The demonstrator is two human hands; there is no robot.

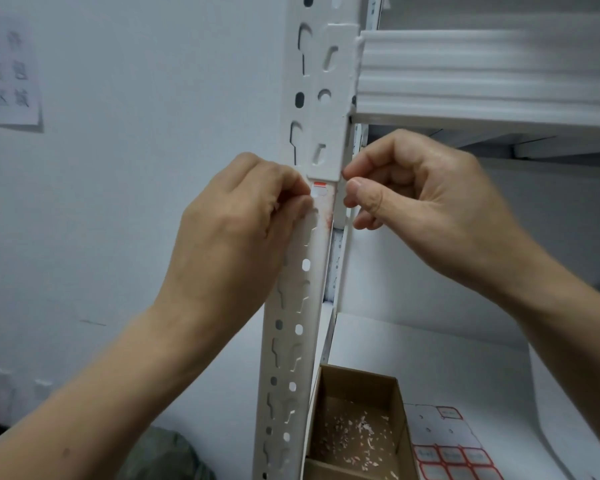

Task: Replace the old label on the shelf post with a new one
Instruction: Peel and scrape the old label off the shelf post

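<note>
A white perforated shelf post [291,341] runs up the middle of the head view. Just under a white bracket [329,98] sits the rest of an old label [320,188], a red strip on top and a pink smear below it. My left hand [236,237] has its curled fingertips on the post at the label's left edge. My right hand [413,195] is curled at the post's right edge, thumb and forefinger close together; whether they pinch anything I cannot tell. A sheet of red-framed new labels [454,455] lies on the lower shelf.
An open cardboard box [357,427] with several paper scraps stands on the lower shelf [430,358] beside the post. A ribbed white shelf beam [482,74] crosses the upper right. A printed paper notice [11,71] hangs on the wall at left.
</note>
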